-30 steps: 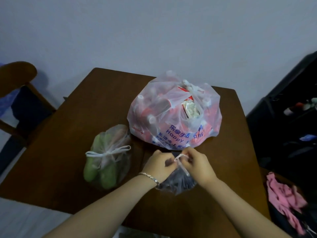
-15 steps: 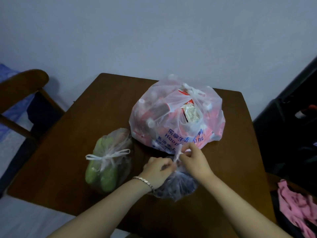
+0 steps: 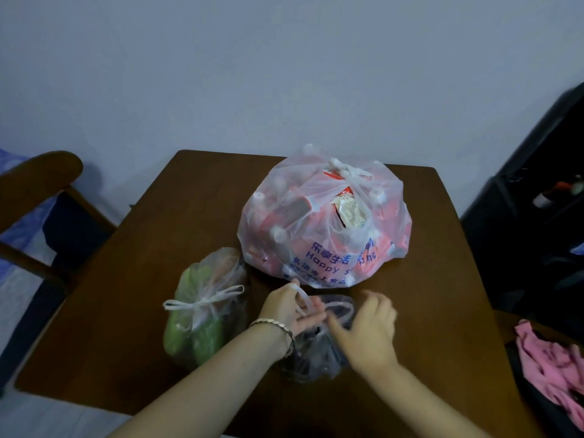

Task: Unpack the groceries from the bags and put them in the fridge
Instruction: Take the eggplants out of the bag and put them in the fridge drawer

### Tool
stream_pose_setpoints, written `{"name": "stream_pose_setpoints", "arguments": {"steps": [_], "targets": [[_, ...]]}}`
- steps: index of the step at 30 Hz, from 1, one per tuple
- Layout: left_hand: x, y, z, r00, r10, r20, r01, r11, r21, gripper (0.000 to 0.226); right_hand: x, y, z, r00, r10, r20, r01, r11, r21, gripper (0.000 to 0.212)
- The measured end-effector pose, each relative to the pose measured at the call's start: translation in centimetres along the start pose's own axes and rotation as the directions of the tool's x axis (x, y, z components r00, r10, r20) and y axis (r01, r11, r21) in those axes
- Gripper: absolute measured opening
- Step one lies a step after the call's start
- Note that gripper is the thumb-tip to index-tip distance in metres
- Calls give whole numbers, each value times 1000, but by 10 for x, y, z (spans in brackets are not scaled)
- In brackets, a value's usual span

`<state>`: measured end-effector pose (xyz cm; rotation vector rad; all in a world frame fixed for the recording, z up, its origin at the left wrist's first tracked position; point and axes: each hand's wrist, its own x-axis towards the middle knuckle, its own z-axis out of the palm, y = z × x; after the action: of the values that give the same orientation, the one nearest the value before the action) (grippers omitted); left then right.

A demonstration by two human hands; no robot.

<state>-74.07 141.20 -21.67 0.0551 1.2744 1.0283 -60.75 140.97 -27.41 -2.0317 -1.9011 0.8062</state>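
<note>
Opening near bag (image 3: 316,355): left hand (image 3: 284,311) fingers pinch handle (image 3: 302,294); right hand (image 3: 366,330) fingers spread, empty. Next: part mouth, reach inside.

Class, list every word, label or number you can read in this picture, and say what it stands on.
"乐享生活": blue print on the large white translucent plastic bag.
"Happy s": line below, same bag; rest hidden in a fold.
Third line: Chinese characters, too blurred to read.
Pale packet in the bag's opening: print too small.
</note>
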Motion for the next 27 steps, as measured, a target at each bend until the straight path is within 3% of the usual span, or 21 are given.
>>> {"name": "stream_pose_setpoints", "arguments": {"steps": [3, 5, 8, 9, 11, 13, 14, 16, 17, 20, 23, 25, 27], "targets": [[-4, -2, -6, 991, 102, 87, -111, 987, 112, 34, -11, -2, 14, 971, -222, 87, 227, 972, -62, 29], [-2, -6, -15, 982, 159, 107, -173, 974, 147, 41, -8, -1, 16, 946, -284, 160, 298, 952, -70, 25], [16, -11, -32, 965, 226, 131, -251, 942, 221, 23, -5, -1, 17, 929, -327, 171, 357, 915, -190, 28], [23, -14, -41, 948, 286, 141, -318, 878, 357, 23, -5, 0, 18, 939, -322, 125, 340, 925, -170, 21], [31, -21, -54, 902, 358, 240, -421, 613, 669, 54, -5, 2, 17, 967, -252, 33, 253, 967, -21, 10], [29, -32, -56, 894, 271, 357, -441, 388, 810, 67, -5, 1, 17, 984, -176, 5, 173, 968, 184, 29], [31, -39, -56, 890, 224, 397, -451, 315, 835, 56, -4, 0, 17, 989, -149, 14, 140, 954, 264, 33], [32, -51, -51, 864, 294, 410, -480, 230, 847, 20, 1, -3, 13, 990, -102, 98, 62, 937, 343, 30], [33, -52, -51, 856, 358, 373, -470, 241, 849, 9, 3, -4, 10, 983, -84, 164, 24, 942, 335, 26], [41, -47, -56, 806, 486, 338, -481, 204, 853, 34, 11, -6, 2, 942, -89, 322, 10, 971, 238, 16], [38, -37, -59, 723, 552, 414, -566, 132, 814, 38, 9, -8, -1, 934, -265, 242, 233, 961, 152, 24], [34, -30, -60, 721, 581, 378, -609, 270, 746, 41, 5, -11, -3, 943, -327, 61, 317, 939, 131, 19], [28, -22, -59, 775, 569, 275, -588, 490, 644, 44, 2, -11, -4, 976, -198, -96, 216, 943, 254, 12]]}}
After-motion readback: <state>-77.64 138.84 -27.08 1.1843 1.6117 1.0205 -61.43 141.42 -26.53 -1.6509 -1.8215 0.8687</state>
